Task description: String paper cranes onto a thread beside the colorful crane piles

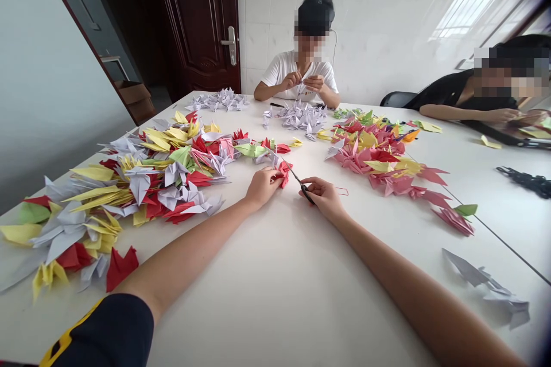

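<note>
Near the middle of the white table (258, 275), my left hand (263, 186) pinches a small red folded paper crane (284, 175). My right hand (323, 198) grips a pair of scissors (306, 192) by its dark handles. The blades point up and left, reaching close to the red paper; whether they touch it I cannot tell. A thin red loop (342, 191) lies just right of my right hand. To the left spreads a large heap of white, yellow, red and green paper cranes (140, 183), its edge close to my left hand.
A pink, red and yellow crane pile (365, 152) lies to the right. White cranes (303, 116) are heaped before a person (301, 71) seated opposite. Another person (451, 92) works at far right. A grey-white folded strand (488, 287) and a black bundle (527, 182) lie rightward.
</note>
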`<state>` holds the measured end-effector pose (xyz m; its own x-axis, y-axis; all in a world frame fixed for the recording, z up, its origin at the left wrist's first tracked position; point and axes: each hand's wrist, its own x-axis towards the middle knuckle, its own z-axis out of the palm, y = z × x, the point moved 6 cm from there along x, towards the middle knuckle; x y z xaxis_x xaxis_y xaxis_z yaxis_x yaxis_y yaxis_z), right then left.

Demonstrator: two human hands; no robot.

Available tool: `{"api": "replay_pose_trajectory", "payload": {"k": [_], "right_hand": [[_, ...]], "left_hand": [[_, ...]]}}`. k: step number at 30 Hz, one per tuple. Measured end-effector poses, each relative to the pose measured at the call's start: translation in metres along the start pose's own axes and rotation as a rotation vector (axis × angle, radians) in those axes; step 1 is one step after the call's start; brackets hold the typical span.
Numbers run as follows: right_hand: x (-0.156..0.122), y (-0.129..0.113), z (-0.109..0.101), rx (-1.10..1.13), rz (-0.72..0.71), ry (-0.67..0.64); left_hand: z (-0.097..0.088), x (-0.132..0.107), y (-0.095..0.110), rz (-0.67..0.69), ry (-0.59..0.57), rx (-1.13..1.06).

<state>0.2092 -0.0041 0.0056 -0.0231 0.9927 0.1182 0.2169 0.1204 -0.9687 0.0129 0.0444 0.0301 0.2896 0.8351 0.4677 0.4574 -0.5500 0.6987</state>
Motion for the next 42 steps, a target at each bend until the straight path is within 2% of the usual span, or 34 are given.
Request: {"api": "replay_pose_trajectory", "payload": {"k": [7, 18, 23, 29, 32, 36, 42], "right_hand": [[0.0, -0.002, 0.001, 0.025, 0.001, -0.019], [-0.003, -0.005, 0.004, 0.013, 0.019, -0.062], [-0.004, -0.006, 0.004, -0.034, 0.019, -0.087], [-0.005, -0.007, 0.006, -0.04, 0.03, -0.093], [-0.005, -0.006, 0.005, -0.037, 0.031, -0.092], [-0.004, -0.006, 0.005, -0.03, 0.029, -0.098], [-0.007, -0.007, 0.01, -0.036, 0.035, -0.19]], "left_hand": [[-0.014, -0.001, 0.001, -0.012, 0.183, 0.054], [-0.014, -0.001, 0.001, 0.032, 0.186, 0.089], [-0.009, 0.0, -0.007, 0.004, 0.139, 0.064], [0.004, 0.001, -0.012, -0.043, -0.046, 0.109], [0.006, 0.001, -0.014, -0.09, -0.076, 0.127], [0.0, 0.002, -0.014, -0.114, 0.005, 0.079], [-0.012, 0.002, -0.013, -0.171, 0.142, 0.013]]}}
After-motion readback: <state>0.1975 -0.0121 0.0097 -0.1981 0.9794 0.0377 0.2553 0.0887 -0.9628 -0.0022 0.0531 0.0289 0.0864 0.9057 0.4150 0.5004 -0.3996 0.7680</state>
